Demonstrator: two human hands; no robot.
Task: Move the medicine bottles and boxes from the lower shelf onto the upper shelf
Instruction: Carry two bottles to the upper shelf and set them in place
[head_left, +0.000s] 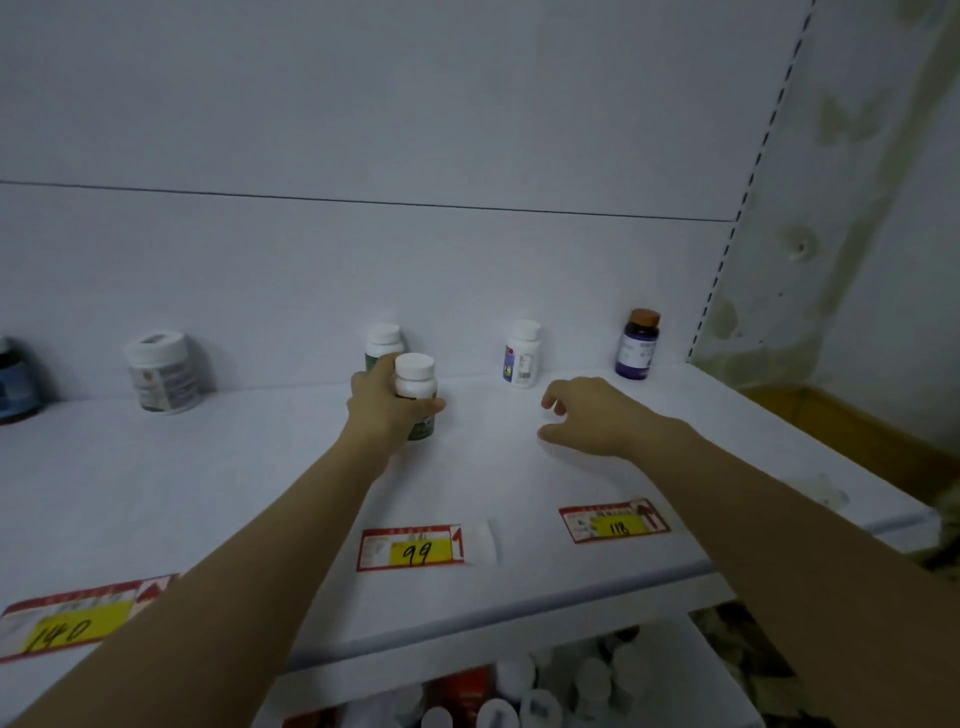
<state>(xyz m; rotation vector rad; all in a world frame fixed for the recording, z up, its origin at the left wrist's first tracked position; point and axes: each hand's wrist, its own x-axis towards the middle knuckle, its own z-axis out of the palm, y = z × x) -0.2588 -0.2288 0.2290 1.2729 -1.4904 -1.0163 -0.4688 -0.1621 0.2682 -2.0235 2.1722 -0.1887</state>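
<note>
My left hand (387, 402) grips the white-capped bottle (415, 392) upright, directly before its twin (383, 345); right hand (587, 415) hovers empty, fingers loosely spread.

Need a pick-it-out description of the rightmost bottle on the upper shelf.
Start at the white upper shelf and follow its back wall to the right end, by the slotted upright. The bottle stands upright there. Unlike the white-capped bottle to its left, it is dark purple with an orange-brown cap.
</note>
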